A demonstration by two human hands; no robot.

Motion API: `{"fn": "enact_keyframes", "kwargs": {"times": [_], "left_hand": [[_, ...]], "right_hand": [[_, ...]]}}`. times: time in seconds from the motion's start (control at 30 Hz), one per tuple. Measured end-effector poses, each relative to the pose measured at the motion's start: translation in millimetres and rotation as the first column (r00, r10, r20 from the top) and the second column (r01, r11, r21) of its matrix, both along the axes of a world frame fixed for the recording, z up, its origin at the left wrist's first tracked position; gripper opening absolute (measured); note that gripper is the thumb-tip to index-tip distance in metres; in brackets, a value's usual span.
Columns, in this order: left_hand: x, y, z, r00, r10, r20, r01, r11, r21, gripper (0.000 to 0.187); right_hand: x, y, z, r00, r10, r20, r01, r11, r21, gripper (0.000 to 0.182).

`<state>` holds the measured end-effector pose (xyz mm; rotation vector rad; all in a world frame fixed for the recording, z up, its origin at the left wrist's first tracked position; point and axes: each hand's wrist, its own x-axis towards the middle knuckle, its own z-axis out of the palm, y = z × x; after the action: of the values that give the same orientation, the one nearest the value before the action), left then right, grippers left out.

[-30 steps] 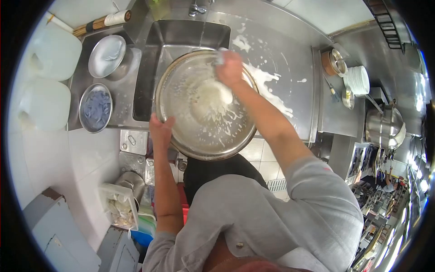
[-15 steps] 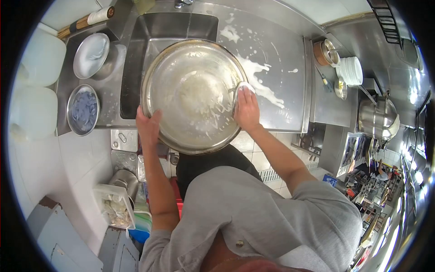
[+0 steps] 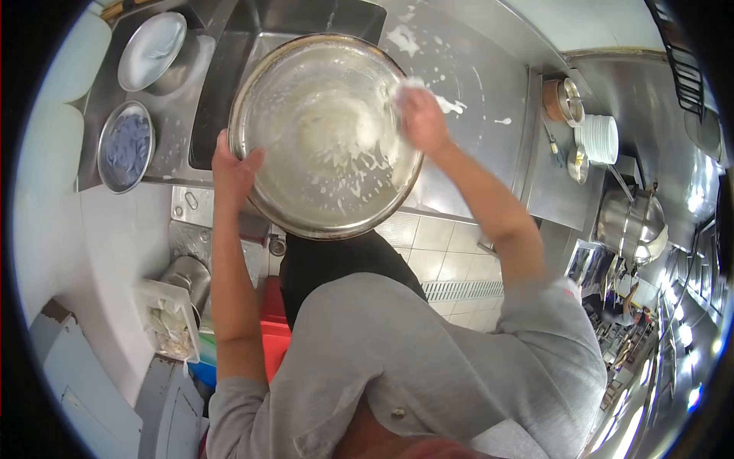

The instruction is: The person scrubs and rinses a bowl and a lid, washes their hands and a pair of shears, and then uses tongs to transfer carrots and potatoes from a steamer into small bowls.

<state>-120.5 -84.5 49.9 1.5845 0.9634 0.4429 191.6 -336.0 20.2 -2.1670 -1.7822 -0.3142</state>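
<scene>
A large round metal pan (image 3: 321, 138), wet and streaked with white suds, is tilted over the front edge of the sink (image 3: 218, 99). My left hand (image 3: 235, 170) grips its left rim, thumb on the inner side. At the upper right rim, my right hand (image 3: 423, 121) is closed on a white foamy pad (image 3: 410, 86), pressed to the pan and blurred by motion. White foam (image 3: 404, 38) is splashed on the steel counter (image 3: 474, 99) behind and to the right of the pan.
Left of the sink are a bowl of suds (image 3: 153, 52) and a bowl with bluish pieces (image 3: 128, 147). Stacked white plates (image 3: 598, 139), small pots (image 3: 564, 102) and a large metal pot (image 3: 631, 226) are at right. A bin (image 3: 167, 320) is at lower left.
My right hand has moved up along the rim with the pad. More suds streak the pan's inner face. The whole view has shifted, and the pan appears higher.
</scene>
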Motion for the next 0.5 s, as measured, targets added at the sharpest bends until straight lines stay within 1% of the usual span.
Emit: {"fn": "enact_keyframes", "kwargs": {"times": [0.03,0.13,0.17,0.2,0.23,0.27,0.33,0.37,0.4,0.47,0.5], "left_hand": [[0,-2,1,0.999,-0.008,-0.033,0.008,1.000,0.001,0.041],[5,-4,-4,0.993,0.104,0.056,-0.091,0.977,-0.193,0.042],[7,-2,-6,0.996,0.084,0.042,-0.078,0.988,-0.132,0.043],[6,-1,-8,0.997,0.070,0.024,-0.068,0.995,-0.074,0.043],[6,0,-8,0.998,0.059,0.006,-0.059,0.998,-0.013,0.043],[7,1,-2,0.999,0.045,-0.025,-0.045,0.999,-0.004,0.043],[11,2,11,0.996,0.006,-0.090,-0.005,1.000,0.009,0.043],[9,4,4,0.998,-0.009,-0.065,0.013,0.998,0.057,0.043],[8,6,-3,0.997,0.014,-0.073,-0.009,0.998,0.068,0.043],[6,7,-17,0.994,0.054,-0.099,-0.046,0.996,0.082,0.042],[9,3,-16,0.993,0.107,0.044,-0.102,0.990,-0.095,0.042]], "right_hand": [[18,25,1,0.996,0.063,-0.064,-0.063,0.998,0.003,0.041],[7,16,-10,0.994,0.001,-0.112,0.000,1.000,0.007,0.040],[-12,-7,-13,0.994,-0.007,-0.113,0.008,1.000,0.013,0.037],[-31,-32,-8,0.989,0.001,-0.148,-0.011,0.998,-0.069,0.035],[-36,-43,1,0.979,0.056,-0.197,-0.076,0.993,-0.093,0.034],[-38,-51,7,0.963,0.102,-0.250,-0.134,0.985,-0.112,0.033],[8,-25,-6,0.973,0.216,-0.078,-0.224,0.968,-0.109,0.032],[35,5,0,0.966,0.257,-0.023,-0.258,0.962,-0.088,0.031],[48,29,7,0.955,0.297,0.025,-0.295,0.953,-0.066,0.031],[42,26,7,0.971,0.238,-0.022,-0.239,0.967,-0.090,0.031],[40,22,5,0.976,0.213,-0.039,-0.215,0.971,-0.108,0.031]]}}
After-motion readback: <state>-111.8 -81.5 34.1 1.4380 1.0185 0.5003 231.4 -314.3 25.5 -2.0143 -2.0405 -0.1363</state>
